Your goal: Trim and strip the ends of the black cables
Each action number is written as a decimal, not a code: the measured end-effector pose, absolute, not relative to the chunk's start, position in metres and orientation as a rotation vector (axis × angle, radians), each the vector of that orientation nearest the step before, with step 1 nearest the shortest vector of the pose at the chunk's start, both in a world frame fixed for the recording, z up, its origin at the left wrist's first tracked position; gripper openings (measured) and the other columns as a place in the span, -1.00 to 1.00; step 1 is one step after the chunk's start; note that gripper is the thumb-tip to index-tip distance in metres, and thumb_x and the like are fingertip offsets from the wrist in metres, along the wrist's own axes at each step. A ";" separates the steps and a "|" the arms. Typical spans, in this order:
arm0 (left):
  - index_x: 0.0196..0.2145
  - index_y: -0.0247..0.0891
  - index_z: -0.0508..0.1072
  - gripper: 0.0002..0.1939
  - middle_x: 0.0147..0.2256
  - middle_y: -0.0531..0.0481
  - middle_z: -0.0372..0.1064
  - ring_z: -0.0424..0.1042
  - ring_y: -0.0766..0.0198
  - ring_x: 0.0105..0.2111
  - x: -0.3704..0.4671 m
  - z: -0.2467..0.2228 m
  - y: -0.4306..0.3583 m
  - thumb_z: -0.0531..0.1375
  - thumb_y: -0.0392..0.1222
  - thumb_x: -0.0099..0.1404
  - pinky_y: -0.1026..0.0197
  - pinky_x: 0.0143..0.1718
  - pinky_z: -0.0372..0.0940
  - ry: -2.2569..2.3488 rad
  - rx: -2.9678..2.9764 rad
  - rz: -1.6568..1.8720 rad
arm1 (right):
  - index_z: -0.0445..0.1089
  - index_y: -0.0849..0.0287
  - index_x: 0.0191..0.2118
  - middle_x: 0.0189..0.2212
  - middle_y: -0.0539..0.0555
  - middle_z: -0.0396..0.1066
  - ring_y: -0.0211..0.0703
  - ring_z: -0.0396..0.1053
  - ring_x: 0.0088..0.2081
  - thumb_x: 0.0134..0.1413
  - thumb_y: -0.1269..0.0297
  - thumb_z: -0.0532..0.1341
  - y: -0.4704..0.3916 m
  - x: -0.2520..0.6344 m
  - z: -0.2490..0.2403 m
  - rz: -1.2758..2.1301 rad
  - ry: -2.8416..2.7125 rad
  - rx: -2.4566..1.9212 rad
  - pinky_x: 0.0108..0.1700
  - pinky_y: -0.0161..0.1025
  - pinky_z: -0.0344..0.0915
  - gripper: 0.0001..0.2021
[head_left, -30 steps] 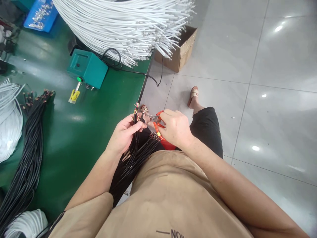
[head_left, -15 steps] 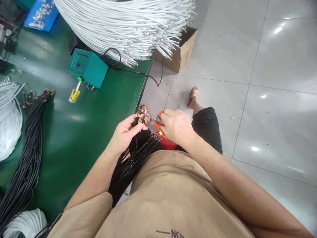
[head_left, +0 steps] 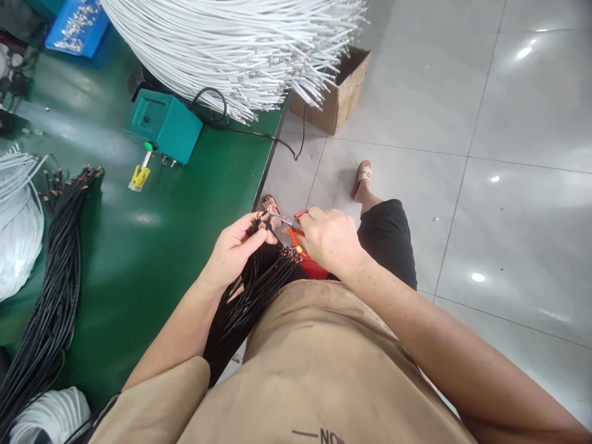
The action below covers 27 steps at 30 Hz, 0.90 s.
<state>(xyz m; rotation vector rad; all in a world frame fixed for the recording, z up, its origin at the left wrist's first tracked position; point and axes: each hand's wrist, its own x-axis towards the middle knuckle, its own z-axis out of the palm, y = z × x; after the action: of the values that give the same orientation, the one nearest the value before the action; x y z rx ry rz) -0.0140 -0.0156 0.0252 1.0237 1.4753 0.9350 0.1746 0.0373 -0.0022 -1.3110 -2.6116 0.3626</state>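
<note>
My left hand [head_left: 237,246] pinches the ends of a few black cables between thumb and fingers, just past the bench edge. My right hand [head_left: 330,239] is wrapped round the red handles of small scissors [head_left: 281,217], whose metal blades point left at the cable ends. A large bundle of black cables [head_left: 250,299] lies across my lap below my hands, its cut ends bunched near the scissors' handles. Another orange-red handle [head_left: 295,239] shows beside the bundle's ends, partly hidden by my right hand.
The green bench [head_left: 185,246] fills the left, bearing a teal box device [head_left: 165,126], white cables [head_left: 240,55], more black cables [head_left: 55,277] and a blue tray [head_left: 78,28] of metal parts. A cardboard box [head_left: 345,92] stands on the floor beyond the bench corner.
The scissors' handles have drawn closer together in my right hand, and the coloured wire ends at the blades show less. My left hand has barely moved.
</note>
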 end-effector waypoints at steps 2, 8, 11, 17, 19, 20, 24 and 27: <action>-0.15 -0.25 0.49 -0.71 -0.42 -0.02 0.46 0.42 0.22 -0.34 -0.014 0.024 -0.016 0.26 -0.08 0.20 0.16 -0.11 0.25 1.474 1.033 0.939 | 0.47 0.25 -0.38 -0.49 0.12 0.41 -0.23 0.19 -0.54 0.27 0.10 0.00 0.038 0.174 -0.003 0.432 -2.578 -1.337 -0.46 -0.21 -0.18 -0.59; -0.22 -0.26 0.50 -0.77 -0.44 -0.01 0.44 0.40 0.24 -0.36 -0.014 0.023 -0.013 0.24 -0.08 0.23 0.18 -0.16 0.26 1.440 1.039 0.936 | 0.33 0.22 -0.56 -0.59 -0.02 0.24 -0.35 0.06 -0.56 0.17 -0.21 0.01 0.046 0.173 0.004 0.855 -2.223 -1.360 -0.48 -0.30 -0.10 -0.42; -0.22 -0.26 0.49 -0.77 -0.45 0.00 0.44 0.40 0.24 -0.38 -0.013 0.024 -0.013 0.24 -0.07 0.23 0.17 -0.17 0.26 1.433 1.021 0.948 | 0.30 0.22 -0.54 -0.56 -0.04 0.22 -0.36 0.03 -0.55 0.18 -0.15 0.05 0.043 0.173 0.007 0.829 -2.144 -1.318 -0.46 -0.31 -0.06 -0.48; -0.33 -0.26 0.46 -0.82 -0.46 0.01 0.41 0.40 0.25 -0.38 -0.011 0.026 -0.014 0.24 -0.08 0.23 0.17 -0.16 0.27 1.379 1.007 0.976 | 0.40 0.22 -0.45 -0.52 -0.01 0.33 -0.31 0.11 -0.51 0.18 0.09 0.13 0.033 0.172 -0.004 0.612 -2.286 -1.233 -0.35 -0.28 0.01 -0.68; -0.22 -0.25 0.46 -0.80 -0.46 0.03 0.40 0.40 0.26 -0.38 -0.011 0.025 -0.014 0.23 -0.10 0.24 0.16 -0.17 0.28 1.363 1.001 0.978 | 0.43 0.24 -0.42 -0.50 0.03 0.35 -0.28 0.14 -0.49 0.18 0.13 0.11 0.032 0.171 -0.010 0.495 -2.322 -1.230 -0.35 -0.26 -0.01 -0.69; -0.16 -0.25 0.45 -0.77 -0.46 0.04 0.40 0.40 0.26 -0.39 -0.012 0.025 -0.014 0.22 -0.11 0.25 0.16 -0.17 0.29 1.358 1.002 0.975 | 0.43 0.24 -0.43 -0.51 0.04 0.36 -0.27 0.14 -0.49 0.19 0.14 0.10 0.033 0.171 -0.012 0.436 -2.336 -1.224 -0.36 -0.25 -0.02 -0.68; -0.10 -0.26 0.44 -0.74 -0.45 0.05 0.39 0.40 0.28 -0.38 -0.013 0.023 -0.015 0.20 -0.13 0.28 0.17 -0.17 0.29 1.344 1.022 0.959 | 0.43 0.25 -0.44 -0.51 0.07 0.37 -0.24 0.15 -0.50 0.21 0.16 0.06 0.036 0.173 -0.017 0.313 -2.355 -1.197 -0.38 -0.22 -0.07 -0.66; -0.11 -0.26 0.44 -0.75 -0.46 0.06 0.39 0.41 0.29 -0.38 -0.014 0.023 -0.015 0.20 -0.13 0.28 0.18 -0.17 0.30 1.353 1.014 0.955 | 0.44 0.25 -0.44 -0.51 0.08 0.38 -0.24 0.14 -0.51 0.21 0.15 0.06 0.037 0.174 -0.017 0.316 -2.362 -1.222 -0.38 -0.22 -0.07 -0.65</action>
<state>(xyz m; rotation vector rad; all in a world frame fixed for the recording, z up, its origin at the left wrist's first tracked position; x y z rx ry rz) -0.0136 -0.0154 0.0233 1.0144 1.3532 0.9547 0.1745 0.0368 -0.0172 -1.2217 -2.3617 0.3163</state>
